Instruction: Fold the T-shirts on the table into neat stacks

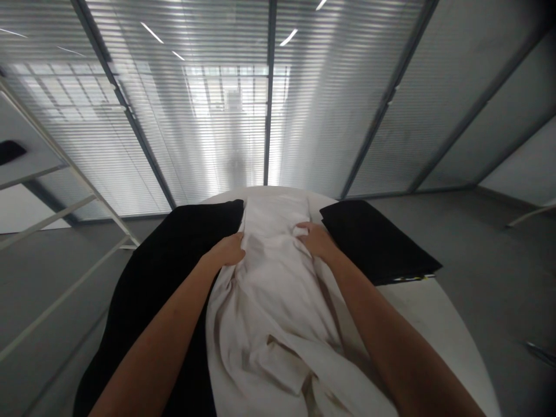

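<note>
A long piece of white fabric, perhaps a garment [278, 289], lies lengthwise down the middle of the round table. Its far part is fairly flat, while the near part is bunched in loose folds. My left hand [230, 250] is closed on its left edge, next to the black cloth. On the opposite edge my right hand [316, 238] pinches a bit of the fabric between thumb and fingers. Both hands are at about the same distance from me, and some of the fingertips are hidden in the fabric.
Black cloth [160, 278] covers the table's left side and hangs over its edge. A folded black cloth [377, 243] lies at the right on the white round table [434, 324]. A white metal rack [91, 191] stands at left. Glass panels with blinds [208, 133] rise behind.
</note>
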A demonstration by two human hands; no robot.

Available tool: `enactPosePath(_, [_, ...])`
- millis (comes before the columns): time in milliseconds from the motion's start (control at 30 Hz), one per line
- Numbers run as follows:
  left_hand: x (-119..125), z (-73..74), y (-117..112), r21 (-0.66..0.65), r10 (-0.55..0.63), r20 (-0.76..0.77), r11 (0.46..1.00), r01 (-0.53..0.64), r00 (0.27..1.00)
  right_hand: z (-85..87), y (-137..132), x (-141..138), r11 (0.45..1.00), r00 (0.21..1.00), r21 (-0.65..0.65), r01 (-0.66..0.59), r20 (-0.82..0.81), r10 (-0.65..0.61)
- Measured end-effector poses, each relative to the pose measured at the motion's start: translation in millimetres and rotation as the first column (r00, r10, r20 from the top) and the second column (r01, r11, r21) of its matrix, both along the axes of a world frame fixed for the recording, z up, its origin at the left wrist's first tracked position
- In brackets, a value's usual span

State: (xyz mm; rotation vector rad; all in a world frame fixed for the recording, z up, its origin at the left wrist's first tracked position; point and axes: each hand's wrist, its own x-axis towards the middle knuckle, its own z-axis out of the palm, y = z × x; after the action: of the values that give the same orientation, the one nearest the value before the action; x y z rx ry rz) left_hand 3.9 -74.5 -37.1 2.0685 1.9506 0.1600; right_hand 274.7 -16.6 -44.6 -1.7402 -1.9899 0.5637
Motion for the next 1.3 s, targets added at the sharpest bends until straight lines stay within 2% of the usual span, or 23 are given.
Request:
enactPosePath(100, [8.2,-6.3,2.1,0.079,0.054,0.116,0.995,-0.063,0.992,-6.6,6.5,-0.9,0.980,0.964,0.074,0.187,-0.205,-0.168])
enactPosePath(167, [13.6,-5.9,1.3,0.103,0.113,0.155,0.986,-0.130,0.981,-6.1,7.7,-0.4,0.974,0.956,0.084,0.212,-0.225,-0.189])
enactPosePath(233, [18.2,0.5,-2.9,0.097,0.153,0.100,0.982,-0.162,0.983,-2.0,4.4,-0.2,0.978,0.967,0.070,0.197,-0.181,-0.181])
enactPosePath(300, [22.7,11.7,-10.6,0.105,0.147,-0.004,0.984,-0.146,0.989,4.5,-3.6,-1.3,0.990,0.990,0.045,0.135,-0.056,-0.132])
enactPosePath(433, [34.4,38.7,-31.1,0.119,-0.023,-0.119,0.992,0.038,0.993,21.0,-29.9,-4.7,1.000,0.982,-0.021,-0.005,0.188,0.008])
enactPosePath(567, [46.6,57.2,-49.1,0.182,-0.157,-0.108,0.968,0.175,0.982,36.2,-67.2,0.5,0.988,0.954,0.035,-0.152,0.268,0.137])
enactPosePath(667, [51.4,61.8,-61.1,0.159,-0.243,-0.008,0.957,0.241,0.970,38.3,-103.7,10.9,0.965,0.927,-0.017,-0.261,0.275,0.255])
enactPosePath(800, [48.4,59.7,-92.3,0.130,-0.286,0.064,0.952,0.276,0.956,27.9,-156.0,25.7,0.955,0.920,-0.109,-0.277,0.256,0.296])
enactPosePath(933, [38.3,52.4,-152.8,0.135,-0.298,0.107,0.950,0.283,0.949,23.0,-196.9,38.4,0.964,0.948,-0.122,-0.234,0.190,0.255])
enactPosePath(1000, [34.6,47.5,-186.0,0.132,-0.305,0.121,0.948,0.290,0.944,26.8,-211.6,44.8,0.951,0.955,-0.152,-0.271,0.079,0.285])
enactPosePath(1100, [33.6,39.7,-224.7,0.124,-0.391,0.134,0.918,0.376,0.910,34.3,-229.6,53.8,0.902,0.918,-0.170,-0.397,-0.080,0.389])
enactPosePath(1233, [36.5,27.5,-245.8,0.117,-0.446,0.112,0.894,0.434,0.888,33.6,-250.8,58.8,0.854,0.875,-0.190,-0.484,-0.113,0.471])
enactPosePath(1300, [36.9,21.2,-247.9,0.134,-0.439,0.098,0.895,0.426,0.893,28.3,-259.8,57.3,0.864,0.879,-0.158,-0.478,-0.091,0.469])
